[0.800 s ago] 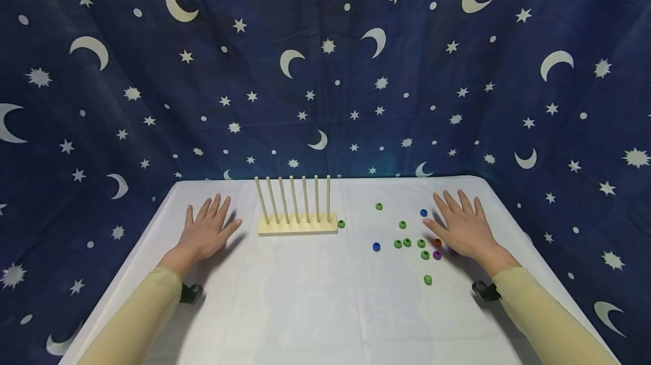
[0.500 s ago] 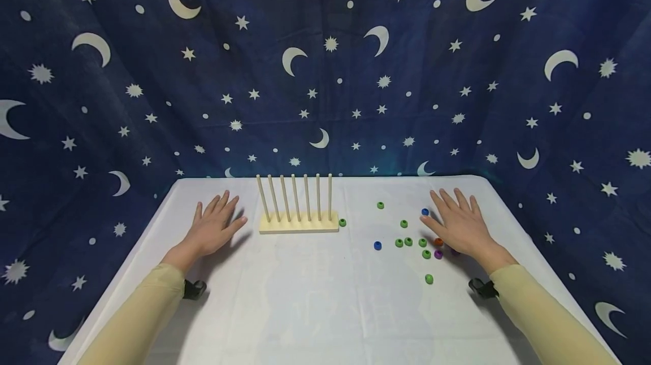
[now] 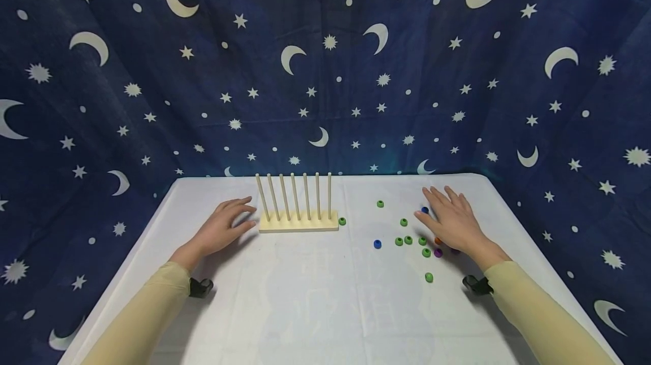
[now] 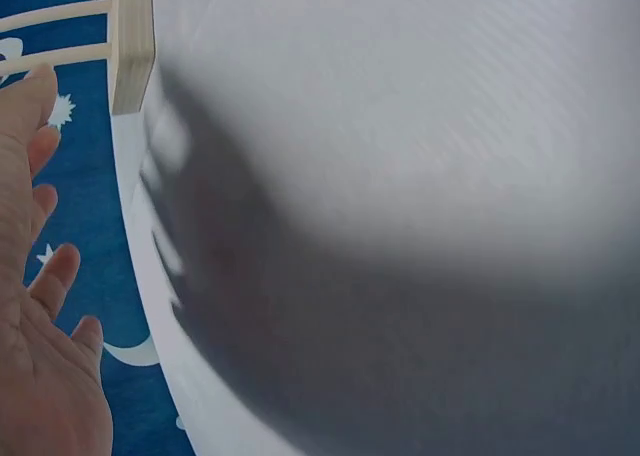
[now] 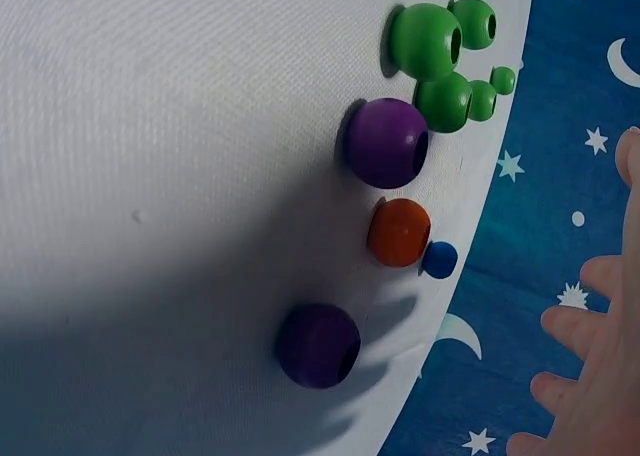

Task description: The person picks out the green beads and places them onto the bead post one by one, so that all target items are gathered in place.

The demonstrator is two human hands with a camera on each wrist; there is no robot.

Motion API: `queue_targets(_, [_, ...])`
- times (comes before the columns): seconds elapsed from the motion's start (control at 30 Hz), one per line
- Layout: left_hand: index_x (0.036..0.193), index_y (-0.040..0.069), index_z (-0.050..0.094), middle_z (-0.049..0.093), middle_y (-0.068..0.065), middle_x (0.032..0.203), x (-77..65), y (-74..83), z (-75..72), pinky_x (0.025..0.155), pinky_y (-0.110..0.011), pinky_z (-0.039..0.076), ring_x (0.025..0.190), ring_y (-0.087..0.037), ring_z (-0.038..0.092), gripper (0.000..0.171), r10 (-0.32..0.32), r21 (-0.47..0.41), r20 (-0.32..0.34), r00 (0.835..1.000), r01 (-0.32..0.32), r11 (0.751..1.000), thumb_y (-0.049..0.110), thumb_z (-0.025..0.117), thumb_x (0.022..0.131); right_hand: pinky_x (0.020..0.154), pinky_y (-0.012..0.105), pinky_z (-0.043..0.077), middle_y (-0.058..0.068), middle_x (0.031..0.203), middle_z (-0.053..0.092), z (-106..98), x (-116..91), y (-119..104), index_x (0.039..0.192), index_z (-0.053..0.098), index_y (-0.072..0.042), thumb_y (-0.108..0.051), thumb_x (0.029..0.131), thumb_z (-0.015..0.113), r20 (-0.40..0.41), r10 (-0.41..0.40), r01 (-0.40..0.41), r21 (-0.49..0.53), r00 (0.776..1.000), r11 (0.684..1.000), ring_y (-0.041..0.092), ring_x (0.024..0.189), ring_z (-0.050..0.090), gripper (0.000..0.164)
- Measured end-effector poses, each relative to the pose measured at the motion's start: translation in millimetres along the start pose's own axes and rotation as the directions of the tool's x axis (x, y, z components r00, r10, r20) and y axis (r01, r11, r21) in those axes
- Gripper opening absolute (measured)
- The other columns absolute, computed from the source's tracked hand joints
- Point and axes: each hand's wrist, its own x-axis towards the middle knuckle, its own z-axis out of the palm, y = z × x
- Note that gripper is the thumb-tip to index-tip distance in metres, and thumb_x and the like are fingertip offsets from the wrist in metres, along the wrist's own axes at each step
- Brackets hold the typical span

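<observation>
Your left hand (image 3: 221, 229), centre-left of the frame: grip is released, just beside the rack (image 3: 298, 224) | your right hand (image 3: 455, 225), centre-right: also released, near the beads (image 3: 426, 252) | rack: below frame's centre | beads: scattered lower right of centre

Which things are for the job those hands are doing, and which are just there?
Probably for the job:
wooden peg rack, near the left hand
green beads
blue beads
purple beads
orange bead, near the right hand

Probably just there:
starry cloth
white tabletop
black wrist gadgets
</observation>
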Motion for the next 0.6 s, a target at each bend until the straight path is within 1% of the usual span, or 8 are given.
queue_targets(0.1, [0.13, 0.014, 0.068, 0.047, -0.005, 0.156, 2.9, 1.3, 2.2, 0.118, -0.06, 0.026, 0.145, -0.034, 0.033, 0.037, -0.017, -0.056, 0.002, 1.0, 0.017, 0.998, 0.034, 0.07, 0.099, 0.12, 0.065, -0.008, 0.024, 0.165, 0.022, 0, 0, -2, 0.162, 0.024, -0.007, -0.066, 0.103, 0.037, 0.001, -0.013, 0.013, 0.02, 1.0, 1.0, 0.048, 0.153, 0.003, 0.084])
queue_targets(0.2, [0.126, 0.013, 0.071, 0.052, -0.007, 0.152, 6.3, 2.1, 4.2, 0.117, -0.06, 0.028, 0.142, -0.034, 0.037, 0.031, -0.025, -0.101, 0.009, 1.0, 0.026, 0.995, 0.028, 0.072, 0.098, 0.12, 0.065, -0.005, 0.024, 0.165, 0.023, 0, 0, -3, 0.161, 0.026, -0.007, -0.063, 0.105, 0.038, -0.006, -0.031, 0.031, 0.042, 1.0, 0.999, 0.048, 0.153, 0.005, 0.081])
queue_targets(0.37, [0.121, 0.015, 0.074, 0.056, -0.008, 0.148, 10.2, 1.0, 8.1, 0.116, -0.063, 0.027, 0.14, -0.037, 0.04, 0.026, -0.03, -0.145, 0.032, 0.999, 0.035, 0.989, 0.027, 0.073, 0.097, 0.12, 0.066, 0.001, 0.023, 0.165, 0.025, 1, 2, -5, 0.161, 0.029, -0.007, -0.058, 0.106, 0.039, -0.018, -0.05, 0.051, 0.073, 0.999, 0.996, 0.048, 0.152, 0.009, 0.075])
queue_targets(0.47, [0.119, 0.017, 0.075, 0.056, -0.007, 0.148, 11.7, 0.2, 10.1, 0.117, -0.063, 0.026, 0.141, -0.037, 0.04, 0.024, -0.041, -0.171, 0.063, 0.997, 0.052, 0.984, 0.027, 0.072, 0.098, 0.12, 0.067, 0.004, 0.023, 0.165, 0.026, 0, 3, -7, 0.16, 0.031, -0.008, -0.058, 0.107, 0.039, -0.011, -0.052, 0.052, 0.076, 0.999, 0.996, 0.048, 0.152, 0.01, 0.074])
queue_targets(0.6, [0.117, 0.021, 0.076, 0.055, -0.005, 0.149, 13.5, 0.2, 12.5, 0.117, -0.062, 0.026, 0.142, -0.036, 0.039, 0.02, -0.045, -0.192, 0.105, 0.993, 0.064, 0.979, 0.026, 0.073, 0.098, 0.12, 0.068, 0.005, 0.022, 0.163, 0.03, 0, 4, -9, 0.16, 0.032, -0.008, -0.058, 0.106, 0.04, 0.005, -0.041, 0.04, 0.099, 0.999, 0.994, 0.047, 0.152, 0.01, 0.074])
